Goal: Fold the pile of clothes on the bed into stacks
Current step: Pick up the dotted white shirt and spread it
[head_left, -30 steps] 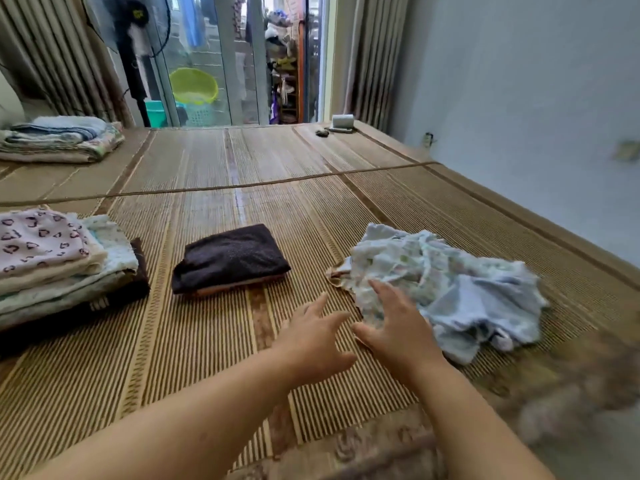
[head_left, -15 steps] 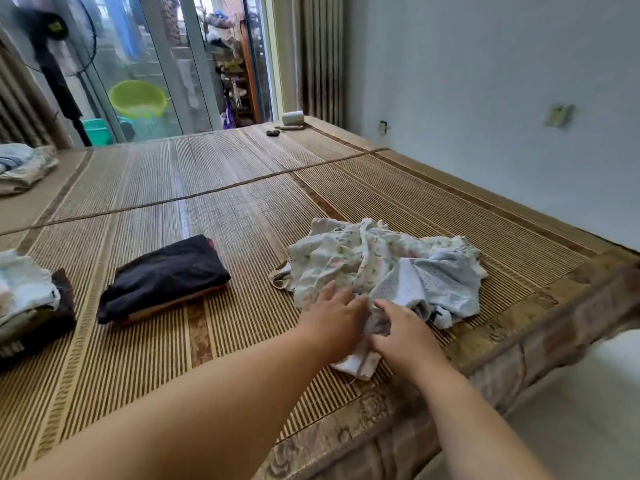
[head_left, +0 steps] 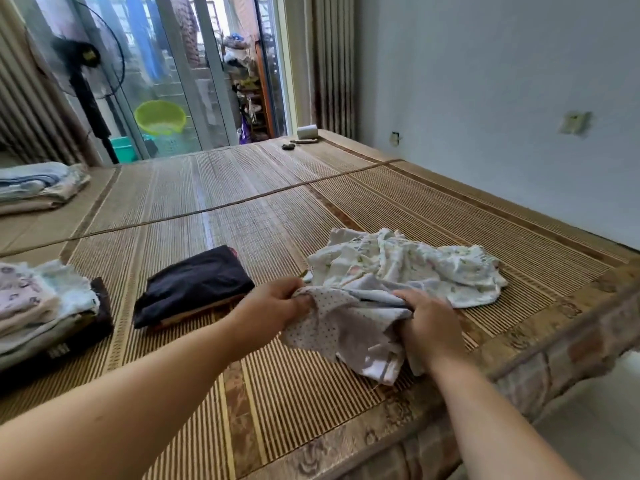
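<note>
Between the hands, a dotted garment [head_left: 341, 329] is draping onto the bed [head_left: 277, 209], the left hand [head_left: 277, 306] and right hand [head_left: 429, 322] each gripping its top edge. Just beyond them, the pile [head_left: 426, 265] is lying crumpled.

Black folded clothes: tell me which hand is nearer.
Left. The left hand grips the dotted cloth just right of the black clothes; the right hand grips it farther right.
</note>
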Demonstrator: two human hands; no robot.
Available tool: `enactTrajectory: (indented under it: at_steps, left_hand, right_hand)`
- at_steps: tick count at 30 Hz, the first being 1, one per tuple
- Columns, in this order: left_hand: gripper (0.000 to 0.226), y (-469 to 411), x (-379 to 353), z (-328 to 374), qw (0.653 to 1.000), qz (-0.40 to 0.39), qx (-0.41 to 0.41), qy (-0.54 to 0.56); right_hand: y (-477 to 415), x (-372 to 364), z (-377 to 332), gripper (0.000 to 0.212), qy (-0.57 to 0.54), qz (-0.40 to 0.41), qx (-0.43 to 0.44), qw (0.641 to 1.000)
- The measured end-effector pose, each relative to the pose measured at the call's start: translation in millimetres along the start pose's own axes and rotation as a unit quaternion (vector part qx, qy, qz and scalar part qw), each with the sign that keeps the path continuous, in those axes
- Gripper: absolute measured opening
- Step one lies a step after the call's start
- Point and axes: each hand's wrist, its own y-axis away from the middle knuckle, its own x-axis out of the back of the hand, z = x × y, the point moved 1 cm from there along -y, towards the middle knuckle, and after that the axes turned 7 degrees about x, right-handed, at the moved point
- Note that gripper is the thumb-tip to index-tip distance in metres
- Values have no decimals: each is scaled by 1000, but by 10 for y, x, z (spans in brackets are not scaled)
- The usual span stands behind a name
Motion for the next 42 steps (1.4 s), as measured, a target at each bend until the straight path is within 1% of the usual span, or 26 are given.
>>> enactTrajectory:
  at_steps: [1, 3, 5, 6, 7, 9, 10, 12, 13, 15, 16, 17, 19, 21, 24, 26, 27, 29, 30, 32, 34, 36, 38, 39, 40, 42]
  left_hand:
    - [14, 134, 130, -11, 1000, 20, -3, 18]
    - [17, 399, 371, 29, 997, 64, -14, 37]
    - [22, 706, 647, 112, 993, 106, -26, 52]
    - [23, 861, 782, 151, 991, 121, -34, 40]
    - [22, 1005, 908, 187, 990, 132, -41, 1]
    - [11, 1259, 1151, 214, 982, 149, -44, -105]
    - [8, 1378, 1266, 214, 980, 146, -34, -130]
    - [26, 1589, 1483, 160, 985, 115, 8, -128]
    - [30, 1664, 1566, 117, 985, 100, 31, -134]
    - [15, 1811, 1742, -11, 975, 91, 62, -191]
    - [13, 1872, 1817, -82, 970, 94, 72, -212]
    - [21, 1928, 1894, -150, 968, 94, 81, -218]
    - [31, 2022, 2025, -237, 972, 99, 94, -192]
    - [38, 2108, 2119, -270, 983, 89, 79, -139]
    - [81, 2169, 2258, -290, 994, 90, 66, 0]
    - [87, 2197, 2323, -304, 991, 105, 53, 61]
    - [85, 2203, 2342, -307, 989, 126, 49, 61]
    - [66, 2204, 2352, -266, 979, 196, 51, 5]
    - [55, 2186, 2365, -240, 968, 242, 53, -25]
    - [41, 2137, 2400, -167, 946, 320, 24, -43]
    - [31, 2102, 2449, -95, 921, 384, -22, -64]
    - [27, 2097, 2494, -52, 887, 440, -57, -130]
    - [24, 2133, 2468, -32, 867, 457, -85, -179]
    - [23, 2152, 2414, -43, 867, 448, -91, -196]
    - [21, 2161, 2345, -94, 877, 427, -86, -202]
    - [18, 2124, 2128, -306, 916, 348, -63, -188]
  right_hand:
    - [10, 60, -153, 32, -27, -3, 29, 999]
    - [42, 202, -476, 31, -140, -43, 67, 987]
    - [88, 338, -857, 39, -246, -95, 85, 961]
    - [105, 366, -1020, 44, -267, -112, 93, 953]
    - [115, 372, -1153, 42, -275, -126, 100, 948]
    - [123, 384, -1409, 30, -291, -143, 104, 940]
    - [121, 394, -1527, 27, -309, -144, 101, 935]
    - [78, 444, -1746, 24, -342, -158, 93, 922]
    - [53, 494, -1841, 20, -358, -188, 89, 910]
    - [11, 589, -2027, 12, -369, -264, 87, 887]
    - [-14, 632, -2092, 13, -344, -283, 97, 890]
    - [-42, 663, -2144, 14, -310, -289, 110, 899]
    - [-81, 715, -2243, 10, -262, -269, 125, 918]
    - [-109, 741, -2333, 9, -257, -239, 134, 927]
    - [-151, 745, -2421, 12, -263, -204, 145, 932]
    - [-179, 701, -2476, 14, -272, -197, 145, 931]
    - [-202, 661, -2501, 14, -272, -193, 143, 932]
    - [-268, 565, -2550, 13, -250, -175, 150, 940]
    - [-314, 508, -2575, 11, -236, -158, 156, 946]
    - [-417, 407, -2619, 8, -211, -112, 167, 957]
    - [-496, 352, -2676, 16, -198, -61, 183, 961]
    - [-536, 336, -2733, 17, -204, -10, 209, 956]
    - [-528, 322, -2733, 13, -218, 14, 225, 950]
    - [-512, 287, -2694, 12, -223, 7, 225, 949]
    - [-496, 236, -2621, 12, -220, -5, 223, 950]
    - [-434, 81, -2398, 14, -200, -48, 198, 958]
